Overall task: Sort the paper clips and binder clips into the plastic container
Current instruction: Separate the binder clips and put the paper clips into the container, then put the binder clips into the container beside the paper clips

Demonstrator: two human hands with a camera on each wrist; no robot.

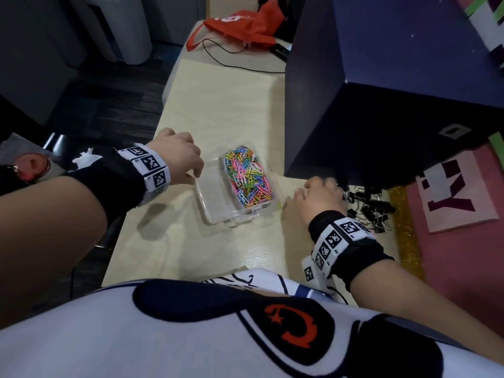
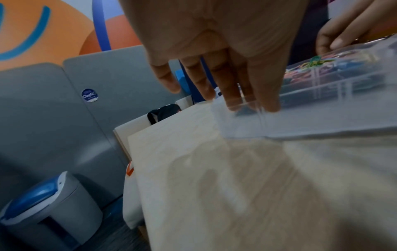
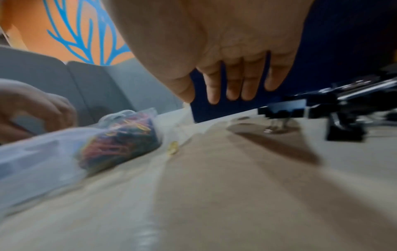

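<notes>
A clear plastic container (image 1: 215,203) lies on the pale table; its right compartment is full of coloured paper clips (image 1: 248,178) and its left one is empty. My left hand (image 1: 195,173) rests straight fingertips (image 2: 232,98) on the container's far left corner (image 2: 300,122). My right hand (image 1: 324,186) hovers right of the container, fingers (image 3: 247,88) straight and holding nothing, beside a pile of black binder clips (image 1: 368,208). The nearest binder clip (image 3: 283,110) stands just past those fingertips. One yellow paper clip (image 3: 173,147) lies loose between the container (image 3: 43,161) and my right hand.
A tall dark blue box (image 1: 381,91) stands right behind the binder clips. A pink board (image 1: 458,192) and gold glitter strip (image 1: 403,227) lie to the right. An orange bag (image 1: 240,25) and black cable (image 1: 231,61) sit at the table's far end. The table's left edge (image 1: 131,214) drops off near my left arm.
</notes>
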